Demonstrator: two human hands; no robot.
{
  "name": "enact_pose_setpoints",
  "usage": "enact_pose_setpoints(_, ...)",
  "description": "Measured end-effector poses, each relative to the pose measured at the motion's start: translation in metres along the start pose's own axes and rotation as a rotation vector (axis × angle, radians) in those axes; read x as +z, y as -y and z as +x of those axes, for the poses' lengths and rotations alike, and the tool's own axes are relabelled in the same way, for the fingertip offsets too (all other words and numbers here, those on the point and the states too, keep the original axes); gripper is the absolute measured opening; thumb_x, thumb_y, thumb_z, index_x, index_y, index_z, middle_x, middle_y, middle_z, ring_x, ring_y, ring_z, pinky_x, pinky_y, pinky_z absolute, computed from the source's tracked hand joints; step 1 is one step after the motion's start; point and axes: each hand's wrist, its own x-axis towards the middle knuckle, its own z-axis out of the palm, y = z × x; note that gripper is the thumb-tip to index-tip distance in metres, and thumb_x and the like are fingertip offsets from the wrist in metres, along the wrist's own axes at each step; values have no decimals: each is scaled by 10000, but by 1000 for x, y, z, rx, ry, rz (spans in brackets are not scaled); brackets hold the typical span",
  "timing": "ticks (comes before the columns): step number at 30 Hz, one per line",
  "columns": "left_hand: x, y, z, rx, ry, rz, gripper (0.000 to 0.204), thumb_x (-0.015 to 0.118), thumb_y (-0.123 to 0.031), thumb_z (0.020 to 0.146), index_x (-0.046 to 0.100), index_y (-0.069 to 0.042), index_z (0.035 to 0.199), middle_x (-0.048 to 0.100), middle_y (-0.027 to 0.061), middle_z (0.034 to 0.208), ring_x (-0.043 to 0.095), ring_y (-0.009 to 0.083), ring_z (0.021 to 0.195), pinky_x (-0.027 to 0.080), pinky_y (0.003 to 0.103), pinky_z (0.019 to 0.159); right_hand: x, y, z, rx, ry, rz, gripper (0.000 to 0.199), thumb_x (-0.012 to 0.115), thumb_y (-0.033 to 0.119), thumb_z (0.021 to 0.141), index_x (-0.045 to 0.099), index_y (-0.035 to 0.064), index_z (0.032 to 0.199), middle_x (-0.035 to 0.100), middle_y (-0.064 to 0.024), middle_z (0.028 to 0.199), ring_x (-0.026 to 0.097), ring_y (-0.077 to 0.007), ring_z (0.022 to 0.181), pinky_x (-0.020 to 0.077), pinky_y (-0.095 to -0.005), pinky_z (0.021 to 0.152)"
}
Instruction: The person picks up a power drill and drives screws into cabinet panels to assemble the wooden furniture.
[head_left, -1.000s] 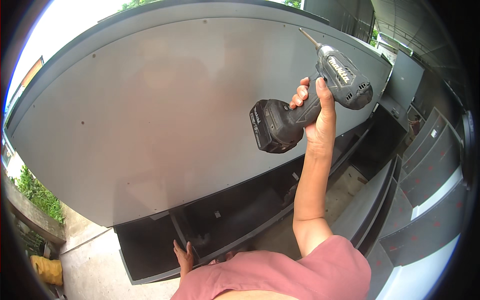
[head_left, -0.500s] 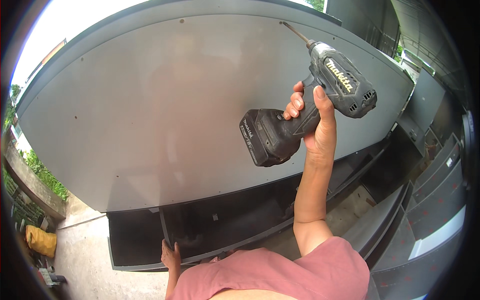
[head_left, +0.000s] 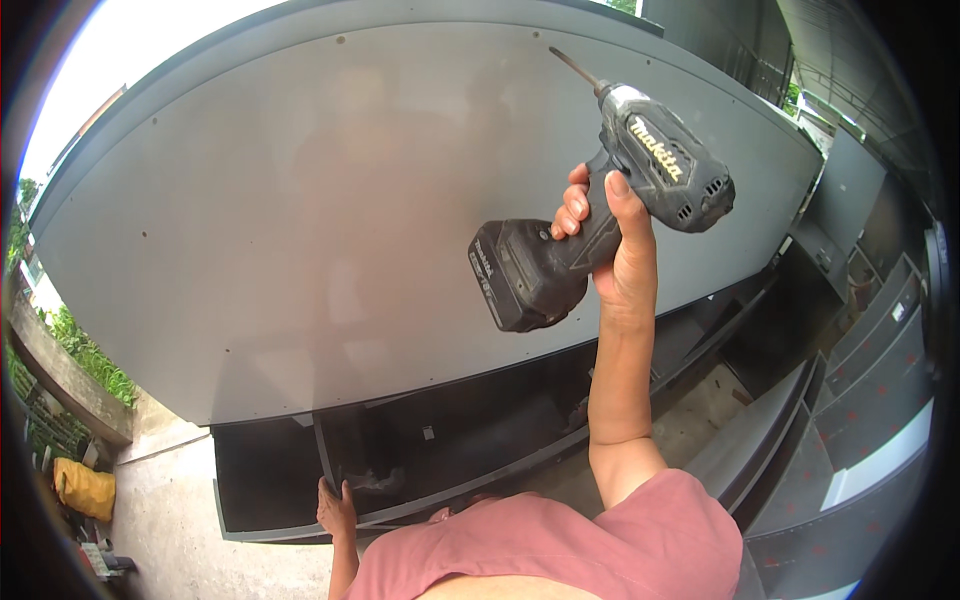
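Note:
My right hand [head_left: 622,225] is wrapped round the grip of a black cordless impact driver [head_left: 655,160], raised over a large grey panel [head_left: 250,200]. The driver's long bit [head_left: 573,66] points up and left. Its tip appears just below and right of a dark screw hole [head_left: 536,35] near the panel's far edge; whether it touches the panel I cannot tell. Low on the left, my left hand [head_left: 337,510] closes round the front edge of an upright divider [head_left: 325,450] in the dark open cabinet [head_left: 470,420] below the panel.
Grey boards [head_left: 860,430] with red marks lean at the right. A yellow sack [head_left: 84,488] lies on the concrete floor [head_left: 165,500] at the left, by a low wall [head_left: 65,375]. Dark panels [head_left: 715,45] stand behind the cabinet at the far right.
The driver has shifted slightly left in the picture with my right hand. Its bit tip has come away from the screw hole it lined up with. My left hand stays on the divider.

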Motion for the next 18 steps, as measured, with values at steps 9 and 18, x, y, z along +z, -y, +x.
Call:
enact_pose_setpoints(9, -21, 59, -51, -218, -3, 6, 595, 540, -423, 868, 432, -33, 1303, 529, 177, 1267, 556, 349, 1090, 446, 417, 894, -23, 13, -13, -16, 26, 93, 452, 678, 398, 789, 514, 3, 938, 491, -40, 676, 487, -140, 596, 435, -287, 591)
enact_pose_setpoints(18, -19, 103, -112, -307, -93, 2, 587, 539, -413, 869, 431, -29, 1300, 547, 181, 1240, 563, 355, 1072, 446, 423, 889, 4, 0, -18, -20, 53, -41, 377, 690, 351, 783, 510, 31, 871, 495, -35, 657, 501, -124, 564, 439, -279, 548)
